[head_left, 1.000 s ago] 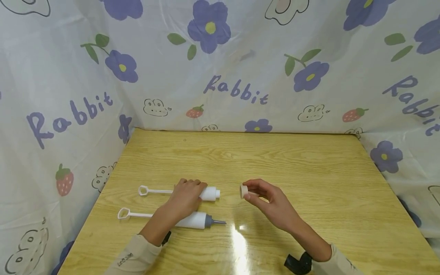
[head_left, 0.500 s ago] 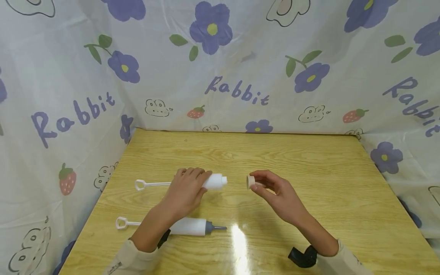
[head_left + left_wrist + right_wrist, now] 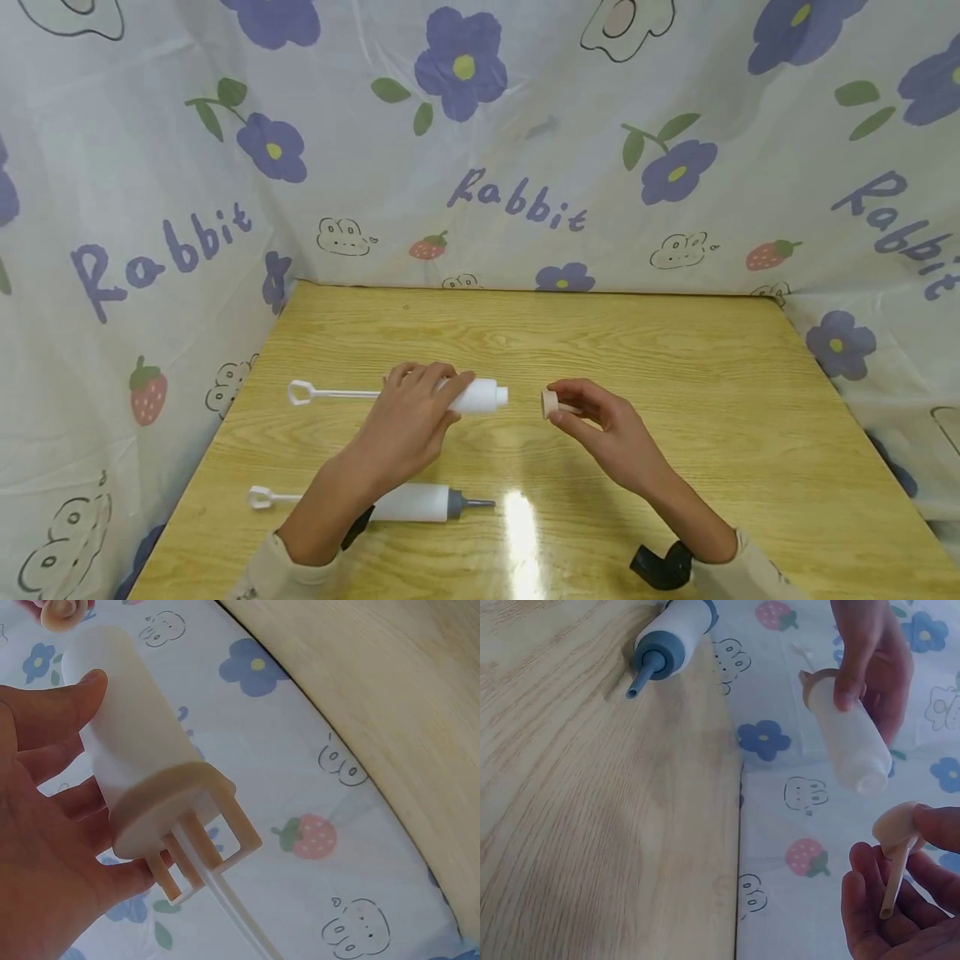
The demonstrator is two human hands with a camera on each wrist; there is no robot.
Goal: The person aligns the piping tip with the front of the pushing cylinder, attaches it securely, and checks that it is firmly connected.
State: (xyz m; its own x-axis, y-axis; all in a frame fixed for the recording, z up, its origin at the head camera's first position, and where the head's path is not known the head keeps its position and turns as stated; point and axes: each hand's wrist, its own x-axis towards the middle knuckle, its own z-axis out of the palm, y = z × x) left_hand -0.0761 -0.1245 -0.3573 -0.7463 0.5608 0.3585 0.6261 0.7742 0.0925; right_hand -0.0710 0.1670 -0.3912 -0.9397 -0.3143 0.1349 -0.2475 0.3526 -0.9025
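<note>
My left hand (image 3: 408, 421) grips a white syringe (image 3: 478, 396) by its barrel, lifted off the table. Its bare stepped tip points right, and a plunger rod with a looped handle (image 3: 302, 392) sticks out leftward. In the left wrist view, the thumb lies along the barrel (image 3: 139, 720), above a beige flanged collar (image 3: 161, 806). Facing that tip across a small gap, my right hand (image 3: 618, 433) pinches a beige nozzle cap (image 3: 550, 405). The cap's thin spout (image 3: 895, 881) points back over the palm in the right wrist view.
A second white syringe (image 3: 412, 502) with a grey nozzle lies on the wooden table (image 3: 637, 350), nearer the person and partly behind the left forearm. Printed cloth (image 3: 517, 125) hangs along the table's back and sides.
My left hand has raised the syringe off the table and carried it rightward. The right hand with the nozzle cap shifted slightly right, and the gap between tip and cap has narrowed.
</note>
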